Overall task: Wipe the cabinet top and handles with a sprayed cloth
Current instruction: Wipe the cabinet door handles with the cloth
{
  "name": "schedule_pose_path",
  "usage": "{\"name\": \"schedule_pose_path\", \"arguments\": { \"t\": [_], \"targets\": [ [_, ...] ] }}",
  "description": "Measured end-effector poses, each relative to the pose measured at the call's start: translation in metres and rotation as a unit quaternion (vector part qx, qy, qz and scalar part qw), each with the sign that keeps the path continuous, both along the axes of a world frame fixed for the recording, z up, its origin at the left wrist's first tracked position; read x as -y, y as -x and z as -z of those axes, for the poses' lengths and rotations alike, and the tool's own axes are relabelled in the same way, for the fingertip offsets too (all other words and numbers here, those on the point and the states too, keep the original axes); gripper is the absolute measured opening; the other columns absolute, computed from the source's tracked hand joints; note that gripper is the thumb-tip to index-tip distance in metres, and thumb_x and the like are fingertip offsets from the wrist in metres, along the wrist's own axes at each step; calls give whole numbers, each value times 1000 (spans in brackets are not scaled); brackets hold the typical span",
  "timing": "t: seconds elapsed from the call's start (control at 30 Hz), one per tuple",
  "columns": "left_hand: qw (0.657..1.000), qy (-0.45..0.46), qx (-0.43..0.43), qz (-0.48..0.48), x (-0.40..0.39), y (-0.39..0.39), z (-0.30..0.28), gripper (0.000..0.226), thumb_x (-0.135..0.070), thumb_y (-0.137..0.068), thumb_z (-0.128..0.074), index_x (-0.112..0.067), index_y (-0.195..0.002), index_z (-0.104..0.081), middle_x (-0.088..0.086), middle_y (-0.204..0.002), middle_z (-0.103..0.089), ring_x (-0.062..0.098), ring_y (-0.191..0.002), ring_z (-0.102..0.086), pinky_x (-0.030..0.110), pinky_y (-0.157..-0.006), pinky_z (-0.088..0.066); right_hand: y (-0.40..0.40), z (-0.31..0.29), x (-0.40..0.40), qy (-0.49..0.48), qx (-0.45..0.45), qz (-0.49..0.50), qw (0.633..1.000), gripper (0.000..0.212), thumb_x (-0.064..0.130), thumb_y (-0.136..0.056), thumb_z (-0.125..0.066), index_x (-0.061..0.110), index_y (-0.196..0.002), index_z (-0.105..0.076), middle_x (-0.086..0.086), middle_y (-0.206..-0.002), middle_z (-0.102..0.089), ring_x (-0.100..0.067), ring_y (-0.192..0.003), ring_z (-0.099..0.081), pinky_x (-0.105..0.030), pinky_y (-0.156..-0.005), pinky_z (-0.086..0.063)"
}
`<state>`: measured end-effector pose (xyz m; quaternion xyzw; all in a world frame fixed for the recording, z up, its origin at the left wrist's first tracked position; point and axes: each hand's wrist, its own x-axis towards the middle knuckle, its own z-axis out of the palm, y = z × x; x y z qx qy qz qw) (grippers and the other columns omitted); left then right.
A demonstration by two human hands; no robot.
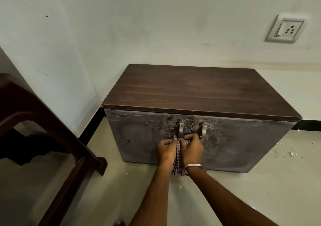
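A low two-door cabinet stands against the wall, with a dark wood top [196, 93] and dusty, smeared grey doors. Two metal handles sit at the middle: the left handle [181, 128] and the right handle [204, 129]. A checked cloth [178, 161] is wrapped round the lower end of the left handle and hangs down between my wrists. My left hand [166, 150] and my right hand [192, 148] both grip the cloth there, fingers curled. A metal bangle circles my right wrist.
A dark brown plastic chair [52, 138] stands at the left, close to the cabinet. The wall carries a socket plate [284, 29] at upper right. Small crumbs [291, 153] lie on the tiled floor to the right of the cabinet and a few in front.
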<state>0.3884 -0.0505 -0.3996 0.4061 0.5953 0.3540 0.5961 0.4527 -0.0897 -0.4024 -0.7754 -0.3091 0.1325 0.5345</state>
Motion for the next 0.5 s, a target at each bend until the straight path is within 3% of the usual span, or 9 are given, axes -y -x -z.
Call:
{"name": "schedule_pose_path", "arguments": {
  "t": [0.13,0.27,0.4,0.5],
  "targets": [
    [1000,4,-5,5,-1,-1,2,24,-22,-87,-68,-23,-65,-58,-4,-70,-62,11,-66,-58,25,-67,-47,-2,2,-3,13,-15,8,1000,12,5,-85,-69,7,-89,-58,-8,-88,-63,-19,-80,-58,-25,-71,-42],
    [1000,-4,4,4,1,1,3,23,-21,-86,-69,-21,-65,-59,-8,-66,-62,6,-63,-58,20,-55,-45,-4,3,-1,7,-12,-5,1000,12,6,-86,-69,8,-87,-58,-6,-86,-63,-18,-78,-57,-22,-69,-40],
    [1000,-6,15,8,2,5,7,8,-21,-84,-71,-17,-81,-65,1,-80,-69,12,-72,-64,22,-59,-48,0,5,6,-8,10,-14,1000,14,6,-87,-67,12,-85,-55,-3,-84,-61,-16,-76,-56,-11,-62,-38],
    [999,-16,31,12,2,9,10,8,-19,-83,-72,-16,-85,-65,5,-87,-71,17,-80,-67,26,-69,-53,3,6,9,-12,17,-24,999,11,7,-88,-66,12,-87,-56,-5,-86,-61,-18,-81,-57,-24,-71,-45]
  ]
}}
